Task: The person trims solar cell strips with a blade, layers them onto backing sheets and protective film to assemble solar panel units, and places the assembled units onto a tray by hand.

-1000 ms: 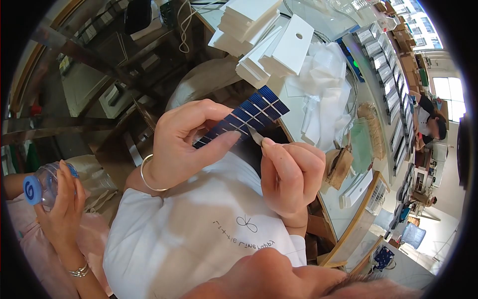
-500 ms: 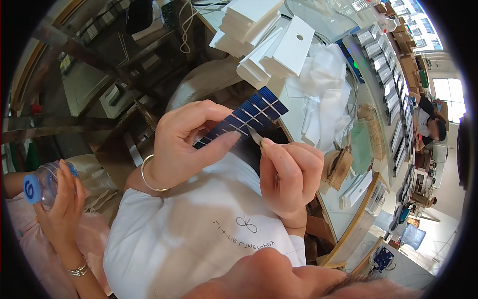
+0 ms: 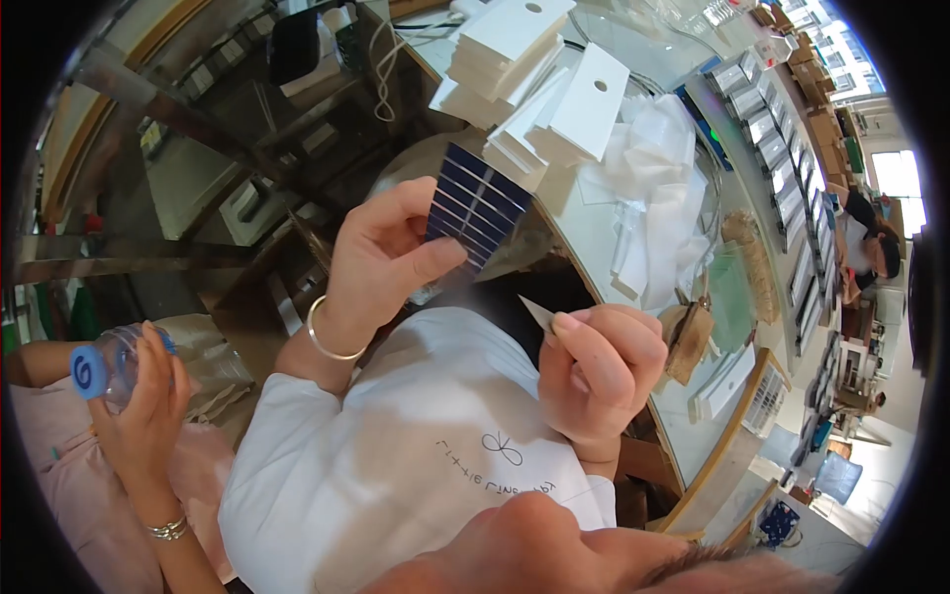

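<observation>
My left hand (image 3: 391,262), with a bangle at the wrist, grips a small dark blue solar panel (image 3: 473,210) between thumb and fingers. Pale lines cross the panel's face, which is tilted up towards me. Lower and to the right, my right hand (image 3: 604,371) pinches a small, thin, pointed blade (image 3: 537,312). Its tip points up and left, apart from the panel. The rest of the blade is hidden in my fingers.
White plates with round holes (image 3: 584,104) are stacked on the glass-topped table, beside crumpled translucent sheeting (image 3: 648,188). At left, another person's hand (image 3: 143,416) holds a clear bottle (image 3: 119,366) with a blue cap. Panels in rows (image 3: 777,148) lie further right.
My left hand has turned the solar panel more upright and moved slightly right. My right hand has drawn the blade down and right, away from the panel's surface.
</observation>
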Demonstrator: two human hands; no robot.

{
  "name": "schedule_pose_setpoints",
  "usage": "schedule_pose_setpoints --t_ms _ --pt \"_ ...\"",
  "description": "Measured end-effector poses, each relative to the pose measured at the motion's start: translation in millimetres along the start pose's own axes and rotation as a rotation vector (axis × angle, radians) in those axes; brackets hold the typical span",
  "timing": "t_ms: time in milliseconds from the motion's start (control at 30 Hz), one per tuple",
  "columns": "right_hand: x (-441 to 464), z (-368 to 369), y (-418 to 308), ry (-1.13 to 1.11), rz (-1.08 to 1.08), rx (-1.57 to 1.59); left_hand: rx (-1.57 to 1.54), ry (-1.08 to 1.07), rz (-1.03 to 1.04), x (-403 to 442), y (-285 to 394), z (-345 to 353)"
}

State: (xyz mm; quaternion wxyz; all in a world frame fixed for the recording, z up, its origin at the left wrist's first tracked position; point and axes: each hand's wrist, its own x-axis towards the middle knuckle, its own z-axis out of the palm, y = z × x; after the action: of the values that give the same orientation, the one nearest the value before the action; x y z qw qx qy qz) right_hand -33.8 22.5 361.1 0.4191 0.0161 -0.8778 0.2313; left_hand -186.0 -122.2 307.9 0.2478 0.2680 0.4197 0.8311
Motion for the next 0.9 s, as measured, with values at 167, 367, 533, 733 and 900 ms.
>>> schedule_pose_setpoints --t_ms 167,367,533,733,900 --pt "-7 -1 8 0.071 -0.112 0.078 0.544 -0.109 0.597 26 2 -23" --pt "-18 -11 6 0.115 -0.147 0.106 1.289 -0.147 1.158 20 30 -25" --pt "-27 -33 -4 0.029 -0.021 0.041 1.404 -0.103 1.167 6 31 -19" --pt "-62 -74 16 0.249 -0.031 -0.227 1.439 -0.025 1.260 9 25 -18" --pt "-121 -149 39 0.492 0.476 -1.054 1.531 0.018 1.245 19 34 -36"
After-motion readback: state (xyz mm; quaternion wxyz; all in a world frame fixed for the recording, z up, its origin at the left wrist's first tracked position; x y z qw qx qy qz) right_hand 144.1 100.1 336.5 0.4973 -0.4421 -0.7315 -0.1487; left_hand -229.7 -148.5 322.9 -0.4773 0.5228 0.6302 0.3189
